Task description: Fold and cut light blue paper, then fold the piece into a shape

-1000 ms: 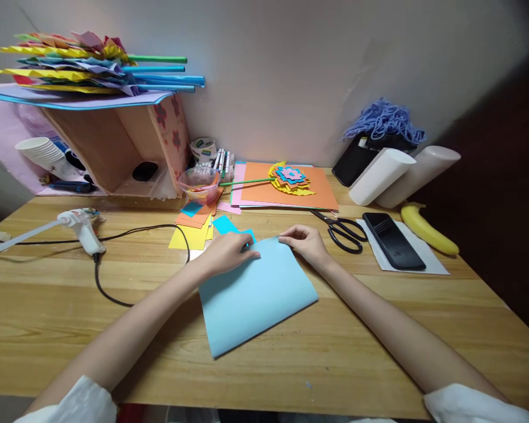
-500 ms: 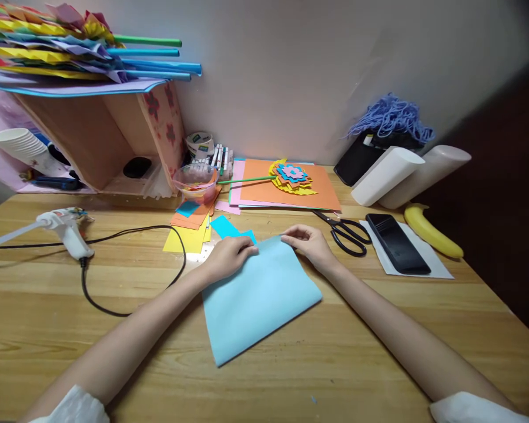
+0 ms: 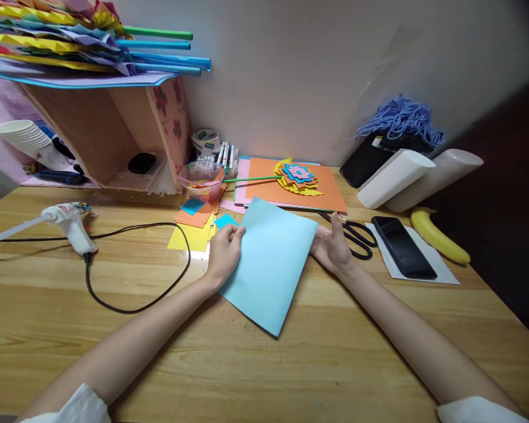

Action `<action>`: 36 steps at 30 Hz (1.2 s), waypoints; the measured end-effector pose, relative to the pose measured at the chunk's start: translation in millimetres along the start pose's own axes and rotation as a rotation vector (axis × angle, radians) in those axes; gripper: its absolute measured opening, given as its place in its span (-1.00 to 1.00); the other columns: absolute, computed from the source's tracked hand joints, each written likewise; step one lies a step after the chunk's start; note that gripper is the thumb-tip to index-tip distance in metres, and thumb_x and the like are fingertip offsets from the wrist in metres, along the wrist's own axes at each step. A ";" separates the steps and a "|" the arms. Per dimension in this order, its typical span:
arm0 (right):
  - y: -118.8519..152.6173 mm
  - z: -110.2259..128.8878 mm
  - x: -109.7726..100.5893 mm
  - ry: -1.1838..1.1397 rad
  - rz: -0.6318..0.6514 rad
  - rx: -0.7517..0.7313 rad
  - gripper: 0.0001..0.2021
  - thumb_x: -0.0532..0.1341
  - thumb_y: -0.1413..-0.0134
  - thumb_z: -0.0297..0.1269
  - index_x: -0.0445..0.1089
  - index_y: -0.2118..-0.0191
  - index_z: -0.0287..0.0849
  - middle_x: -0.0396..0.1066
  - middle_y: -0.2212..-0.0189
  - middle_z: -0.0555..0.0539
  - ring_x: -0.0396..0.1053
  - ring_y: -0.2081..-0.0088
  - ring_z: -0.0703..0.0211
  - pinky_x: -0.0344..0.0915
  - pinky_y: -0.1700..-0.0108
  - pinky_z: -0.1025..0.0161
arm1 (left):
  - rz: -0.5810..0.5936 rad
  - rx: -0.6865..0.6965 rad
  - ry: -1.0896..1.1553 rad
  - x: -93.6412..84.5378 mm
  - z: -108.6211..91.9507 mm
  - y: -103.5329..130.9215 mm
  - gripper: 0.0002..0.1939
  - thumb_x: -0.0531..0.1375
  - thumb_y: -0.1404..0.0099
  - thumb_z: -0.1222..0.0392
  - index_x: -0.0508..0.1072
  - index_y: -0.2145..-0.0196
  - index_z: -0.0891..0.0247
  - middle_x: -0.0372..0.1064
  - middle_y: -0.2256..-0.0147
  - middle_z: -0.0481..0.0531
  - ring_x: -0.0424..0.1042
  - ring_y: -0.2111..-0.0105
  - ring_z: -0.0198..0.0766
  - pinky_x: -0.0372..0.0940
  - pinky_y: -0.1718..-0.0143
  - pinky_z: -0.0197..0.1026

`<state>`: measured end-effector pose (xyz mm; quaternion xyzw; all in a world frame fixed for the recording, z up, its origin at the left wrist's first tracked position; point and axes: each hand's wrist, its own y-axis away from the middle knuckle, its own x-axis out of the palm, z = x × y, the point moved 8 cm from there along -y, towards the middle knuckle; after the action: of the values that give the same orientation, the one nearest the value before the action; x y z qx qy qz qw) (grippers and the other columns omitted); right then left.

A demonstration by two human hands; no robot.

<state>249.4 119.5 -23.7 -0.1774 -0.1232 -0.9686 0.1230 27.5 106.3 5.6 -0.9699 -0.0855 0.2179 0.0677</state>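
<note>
A light blue sheet of paper (image 3: 271, 264), apparently folded, is tilted up off the table in front of me. My left hand (image 3: 226, 249) pinches its left edge, thumb on top. At the opposite edge, my right hand (image 3: 334, 245) is turned palm up with the thumb raised and apart; its fingertips are partly hidden behind the paper. Black-handled scissors (image 3: 360, 241) lie just beyond my right hand. Small blue paper pieces (image 3: 226, 221) and yellow paper (image 3: 191, 238) lie past my left hand.
A white glue gun (image 3: 70, 226) with a looping black cord (image 3: 186, 264) is at left. A layered paper flower (image 3: 296, 176) rests on orange paper (image 3: 264, 170) at the back. A phone (image 3: 403, 247), a banana (image 3: 438, 235) and white rolls (image 3: 397, 176) are at right. A box (image 3: 174, 135) stands back left.
The light blue paper has been turned and lifted at its far end. My left hand now grips its left edge. My right hand has moved from the far corner to the right edge, palm up.
</note>
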 end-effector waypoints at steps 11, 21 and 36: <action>10.7 -19.5 39.8 0.354 0.182 0.099 -0.54 0.39 0.27 -0.25 0.37 0.14 -0.21 0.46 0.14 -0.12 0.39 0.09 0.03 0.31 0.04 0.12 | -0.087 -0.058 -0.034 -8.3 10.9 -4.5 -0.71 0.05 -0.25 0.06 0.23 0.55 0.26 0.00 0.65 -0.16 0.04 0.61 -0.40 -0.04 0.54 -0.32; 2.2 -19.4 25.7 0.418 0.022 0.091 -0.63 0.33 0.25 -0.06 0.32 0.41 -0.26 0.42 0.62 0.01 0.36 0.61 0.27 0.29 0.58 0.35 | -0.097 -0.062 -0.060 -7.5 13.5 -6.9 -0.72 0.03 -0.26 0.07 0.23 0.55 0.25 -0.03 0.68 -0.17 0.02 0.64 -0.39 -0.06 0.54 -0.30; 1.2 -12.6 15.8 0.353 -0.109 -0.008 -0.63 0.40 0.34 -0.21 0.38 0.33 -0.24 0.50 0.49 -0.03 0.43 0.52 0.22 0.36 0.50 0.33 | -0.063 -0.061 -0.071 -5.6 12.6 -7.2 -0.73 0.03 -0.27 0.07 0.23 0.52 0.25 -0.04 0.67 -0.17 0.03 0.62 -0.38 -0.05 0.53 -0.30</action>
<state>231.4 111.7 -29.0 0.0020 -0.1051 -0.9905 0.0893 16.0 113.4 -2.2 -0.9599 -0.1252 0.2473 0.0416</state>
